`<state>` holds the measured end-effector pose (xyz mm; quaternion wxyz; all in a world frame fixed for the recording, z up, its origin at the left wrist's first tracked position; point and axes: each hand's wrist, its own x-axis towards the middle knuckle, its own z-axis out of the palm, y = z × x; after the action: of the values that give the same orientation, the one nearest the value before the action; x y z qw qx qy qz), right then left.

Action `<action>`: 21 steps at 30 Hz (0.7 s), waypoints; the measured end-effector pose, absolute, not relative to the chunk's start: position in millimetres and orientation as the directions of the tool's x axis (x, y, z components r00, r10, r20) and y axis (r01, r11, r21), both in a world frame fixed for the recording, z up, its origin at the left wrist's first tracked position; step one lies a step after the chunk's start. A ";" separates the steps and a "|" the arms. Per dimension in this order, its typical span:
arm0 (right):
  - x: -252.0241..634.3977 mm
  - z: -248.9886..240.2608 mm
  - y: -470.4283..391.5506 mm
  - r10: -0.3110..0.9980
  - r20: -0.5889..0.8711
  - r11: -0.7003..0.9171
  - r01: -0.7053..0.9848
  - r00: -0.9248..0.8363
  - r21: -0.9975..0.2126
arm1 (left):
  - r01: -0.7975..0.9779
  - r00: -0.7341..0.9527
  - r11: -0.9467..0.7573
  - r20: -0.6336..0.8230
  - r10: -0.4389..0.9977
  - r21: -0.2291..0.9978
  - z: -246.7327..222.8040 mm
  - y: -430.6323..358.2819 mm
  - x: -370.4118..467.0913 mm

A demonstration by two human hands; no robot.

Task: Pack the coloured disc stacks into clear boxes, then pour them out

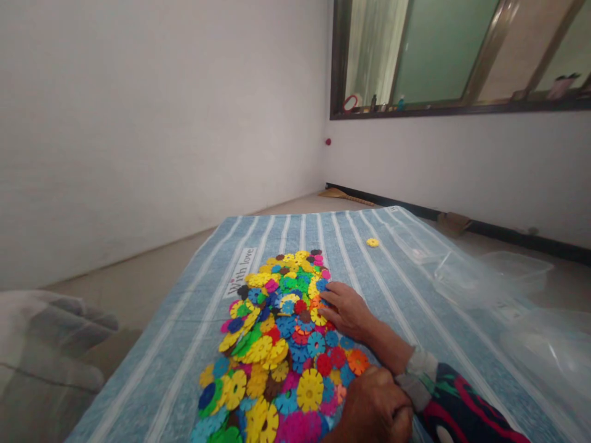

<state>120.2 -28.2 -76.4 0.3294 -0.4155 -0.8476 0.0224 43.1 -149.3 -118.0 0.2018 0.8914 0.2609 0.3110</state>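
Flat, notched plastic discs in many colours lie in a long pile (286, 332) on the striped blue cloth. My right hand (346, 309) rests at the pile's right edge, palm down with its fingers apart, touching orange and yellow discs. Below it, near the bottom of the view, my left hand (376, 403) is closed, its fingers at the grey cuff (419, 375) of my right sleeve. Its fingertips are partly hidden, but they appear to pinch the cuff. A single yellow disc (372, 242) lies apart towards the far right of the cloth.
Clear plastic containers (517, 271) stand along the right side, blurred in part. A "With love" label (241, 272) shows on the cloth (184, 344) left of the pile. White translucent material (41, 363) is at the lower left. A broom (339, 193) lies on the floor beyond.
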 end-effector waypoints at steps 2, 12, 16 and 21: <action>120.8 -76.6 -29.4 0.708 0.555 0.663 0.682 -0.437 -0.308 | 0.345 0.675 -0.778 0.437 0.594 0.525 -115.1 -150.4 42.9; 119.3 -72.0 -35.8 0.671 0.614 0.680 0.676 -0.415 -0.285 | 0.350 0.695 -0.750 0.382 0.609 0.561 -97.8 -151.7 38.0; 120.0 -74.6 -34.9 0.682 0.629 0.665 0.676 -0.373 -0.319 | 0.347 0.698 -0.745 0.373 0.611 0.570 -91.1 -153.7 37.7; 121.6 -73.1 -32.1 0.650 0.646 0.713 0.617 -0.401 -0.333 | 0.351 0.682 -0.738 0.383 0.624 0.577 -88.8 -155.7 37.4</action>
<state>121.6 -32.1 -73.1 0.3951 -0.3786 -0.8367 0.0204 37.4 -155.7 -88.8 0.2359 0.8861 0.2749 0.2891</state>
